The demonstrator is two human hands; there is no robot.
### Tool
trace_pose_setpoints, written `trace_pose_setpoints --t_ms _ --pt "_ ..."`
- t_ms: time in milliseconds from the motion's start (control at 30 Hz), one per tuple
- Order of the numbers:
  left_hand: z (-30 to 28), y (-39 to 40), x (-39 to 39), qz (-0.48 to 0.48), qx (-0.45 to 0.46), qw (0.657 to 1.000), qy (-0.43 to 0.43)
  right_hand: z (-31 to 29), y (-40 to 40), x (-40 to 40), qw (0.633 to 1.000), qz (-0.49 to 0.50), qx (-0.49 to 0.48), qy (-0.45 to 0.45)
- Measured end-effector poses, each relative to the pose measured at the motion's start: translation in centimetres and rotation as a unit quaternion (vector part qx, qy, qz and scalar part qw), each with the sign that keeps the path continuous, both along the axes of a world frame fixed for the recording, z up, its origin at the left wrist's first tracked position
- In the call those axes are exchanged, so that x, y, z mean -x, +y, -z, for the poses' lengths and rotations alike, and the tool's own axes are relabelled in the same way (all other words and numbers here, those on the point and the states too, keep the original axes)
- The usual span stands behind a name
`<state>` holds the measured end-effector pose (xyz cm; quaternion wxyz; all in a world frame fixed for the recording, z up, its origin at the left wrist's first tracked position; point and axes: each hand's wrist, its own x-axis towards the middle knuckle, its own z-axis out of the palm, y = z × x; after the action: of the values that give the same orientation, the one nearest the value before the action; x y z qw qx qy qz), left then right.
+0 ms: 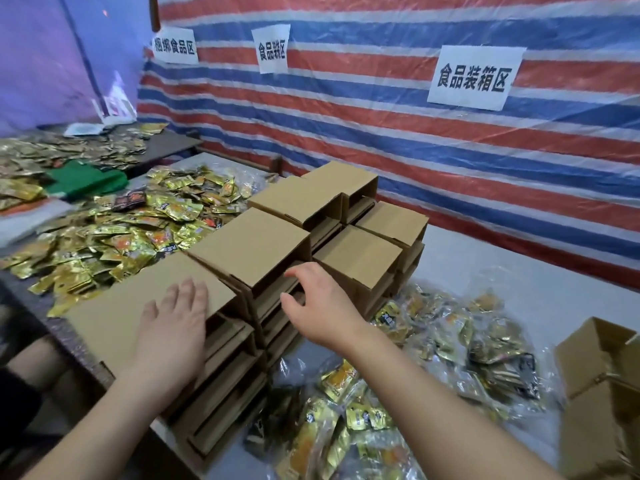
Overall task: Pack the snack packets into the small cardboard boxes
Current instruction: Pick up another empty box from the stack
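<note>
Hands on stacked cardboard boxes point(256, 244).
Left hand point(176, 323) rests flat (fingers straight); right hand point(318, 303), at three o'clock, hovers loosely spread.

Single head-worn wide-angle view, forward and down, close over stacked boxes point(256, 244); striped tarp wall point(415, 140) behind

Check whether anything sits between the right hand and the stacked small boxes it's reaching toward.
Nothing visible does. The right hand is already at the side of the stacked small cardboard boxes, fingers spread at their open edges. The left hand lies flat on the nearest box top. Bagged snack packets lie off to the right.
</note>
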<state>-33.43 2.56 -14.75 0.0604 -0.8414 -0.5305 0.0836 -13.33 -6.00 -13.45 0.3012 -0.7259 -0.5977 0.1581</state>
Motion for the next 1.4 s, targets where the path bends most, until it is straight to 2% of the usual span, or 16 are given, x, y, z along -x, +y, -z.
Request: trace_pose_setpoints --t_ms 167,300,433,533,633,733,833,967,1100,1233,1400 --pt "-0.9 -0.7 0.4 0.001 -0.027 1.000 -0.010 -0.4 0.9 1.1 1.000 -0.027 -0.002 -0.013" --pt "-4.0 -2.9 0.5 0.017 -0.025 1.000 0.006 -1.7 0.7 2.1 0.995 -0.092 0.001 -0.029" --pt "-7.4 -5.9 -0.1 0.070 -0.002 0.998 0.000 -3.8 -0.9 2.5 0.988 -0.148 0.007 -0.038" --pt "-9.1 -8.0 -1.4 0.135 0.030 0.990 -0.027 -5.0 -3.2 1.6 0.989 -0.147 0.025 -0.001" --pt "-9.5 -9.6 -3.7 0.190 0.072 0.978 -0.050 -5.6 -6.2 -0.7 0.995 -0.095 0.044 0.007" --pt "-8.4 -10.6 -7.7 0.254 0.056 0.963 -0.068 -5.0 -9.5 -4.2 0.996 -0.020 0.082 -0.009" --pt "-6.2 -11.6 -12.6 0.325 0.082 0.936 -0.104 -3.4 -13.4 -7.9 0.992 0.056 0.116 -0.007" --pt "-2.3 -12.8 -18.4 0.399 0.094 0.905 -0.112 -0.3 -19.3 -12.3 0.973 0.168 0.160 -0.006" --pt "1.9 -13.6 -22.0 0.458 0.132 0.869 -0.133 3.1 -25.0 -14.8 0.946 0.253 0.200 0.039" --pt "6.1 -15.6 -24.1 0.487 0.226 0.828 -0.159 6.2 -29.3 -15.2 0.926 0.288 0.232 0.080" --pt "11.1 -16.9 -24.1 0.483 0.270 0.821 -0.143 10.7 -30.6 -14.2 0.907 0.315 0.270 0.075"
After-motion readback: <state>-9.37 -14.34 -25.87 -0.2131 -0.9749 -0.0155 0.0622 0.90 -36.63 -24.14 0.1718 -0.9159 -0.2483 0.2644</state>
